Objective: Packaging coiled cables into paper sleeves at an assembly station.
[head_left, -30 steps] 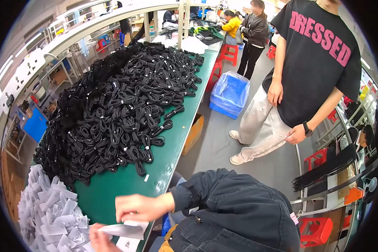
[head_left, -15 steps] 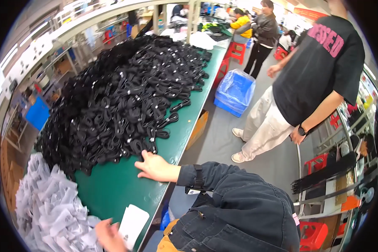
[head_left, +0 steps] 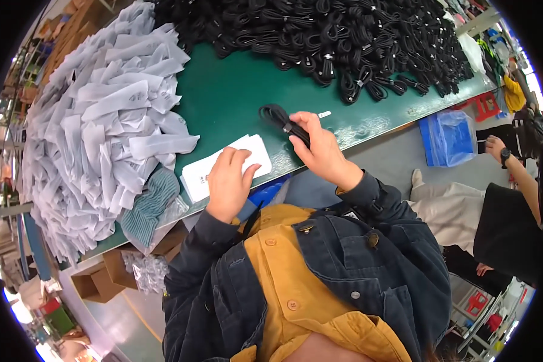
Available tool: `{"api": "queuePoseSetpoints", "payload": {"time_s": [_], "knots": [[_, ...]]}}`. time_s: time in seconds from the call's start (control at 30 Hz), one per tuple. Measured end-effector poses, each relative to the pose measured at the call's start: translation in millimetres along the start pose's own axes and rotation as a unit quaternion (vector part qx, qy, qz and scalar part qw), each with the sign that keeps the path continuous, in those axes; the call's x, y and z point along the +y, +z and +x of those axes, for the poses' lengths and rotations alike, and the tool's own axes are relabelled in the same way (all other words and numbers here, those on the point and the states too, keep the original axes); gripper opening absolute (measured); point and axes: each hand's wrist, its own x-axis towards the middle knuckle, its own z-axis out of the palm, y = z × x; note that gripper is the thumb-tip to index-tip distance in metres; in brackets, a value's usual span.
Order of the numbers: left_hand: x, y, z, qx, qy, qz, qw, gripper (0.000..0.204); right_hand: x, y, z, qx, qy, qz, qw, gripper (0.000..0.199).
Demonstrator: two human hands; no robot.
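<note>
My right hand [head_left: 324,151] pinches a coiled black cable [head_left: 276,116] between thumb and fingers, above the green table. My left hand [head_left: 228,181] rests on a small stack of flat white bags [head_left: 256,158] at the table's near edge. Its fingers are bent and its thumb stands apart, with nothing visibly gripped. Beyond my hands spreads a large heap of bundled black cables [head_left: 368,42]. To the left rises a pile of frosted white pouches [head_left: 111,114], whose contents I cannot make out.
A small white piece [head_left: 324,114] lies on the green table [head_left: 223,90]. A striped green cloth [head_left: 154,196] hangs at the near left edge, over cardboard boxes [head_left: 96,283]. Right of the table are a lined blue bin [head_left: 445,139] and a person in pale trousers [head_left: 449,205].
My view has swung down and left. My right hand, formerly reaching to the heap's edge, now holds a coiled cable near me. My left hand now lies on the white bags.
</note>
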Motion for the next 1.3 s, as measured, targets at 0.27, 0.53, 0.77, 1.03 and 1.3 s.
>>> {"api": "queuePoseSetpoints", "payload": {"time_s": [0.27,0.53,0.77,1.03,1.3], "knots": [[-2,13,2,0.005,0.036,-0.018,0.999,0.012,-2,11,-15,-0.057,-0.058,-0.037,0.996,0.047],[-5,11,2,0.02,-0.01,-0.043,0.999,0.009,-6,-3,-18,-0.039,-0.064,-0.009,0.997,0.047],[-6,4,0,0.005,-0.108,-0.159,0.981,0.007,-9,-7,-22,-0.045,-0.098,-0.013,0.994,0.048],[-1,-4,3,0.018,-0.08,-0.182,0.98,0.006,-13,-17,-20,-0.165,-0.113,-0.074,0.977,0.049],[2,-16,7,0.005,0.094,-0.134,0.987,0.01,-10,-10,-15,-0.2,0.144,0.276,0.929,0.041]]}}
